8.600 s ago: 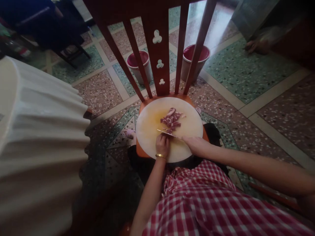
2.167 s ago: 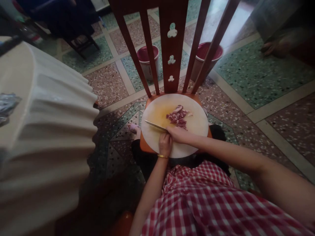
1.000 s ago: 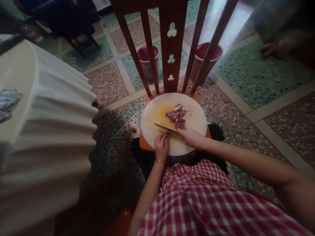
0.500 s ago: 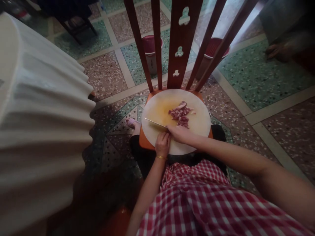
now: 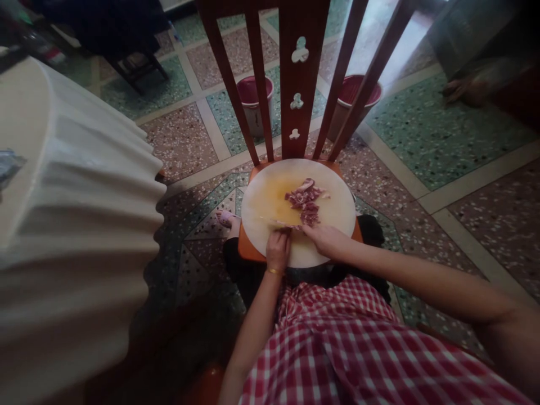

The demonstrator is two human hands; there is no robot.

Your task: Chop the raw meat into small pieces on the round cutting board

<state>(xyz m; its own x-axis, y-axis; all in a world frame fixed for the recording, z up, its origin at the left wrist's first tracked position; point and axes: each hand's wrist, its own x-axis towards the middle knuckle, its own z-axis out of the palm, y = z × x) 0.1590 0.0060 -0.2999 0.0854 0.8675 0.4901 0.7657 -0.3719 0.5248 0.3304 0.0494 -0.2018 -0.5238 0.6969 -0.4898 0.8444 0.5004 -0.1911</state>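
Note:
A round white cutting board (image 5: pixel 257 208) lies on the chair's seat in front of me. My right hand (image 5: pixel 327 241) is closed around the handle of a knife (image 5: pixel 280 223), whose blurred blade points left across the board. My left hand (image 5: pixel 277 251), with a yellow band at its wrist, is close beside the blade. Its fingers are curled down on a dark red strip of meat, mostly hidden by them and the knife. Beyond both hands, a small heap of sliced red meat (image 5: pixel 307 197) rests right of the board's centre.
The wooden chair back (image 5: pixel 301 79) rises behind the board. Two bins (image 5: pixel 256 109) with dark red linings stand on the tiled floor beyond it. On the left is a table with a pale draped cloth (image 5: pixel 93 185). A person's hand (image 5: pixel 464 90) shows at upper right.
The knife and my right hand have shifted slightly right, and the blade has turned closer to level and is more blurred. My left hand stays on the board. The whole view has tilted slightly.

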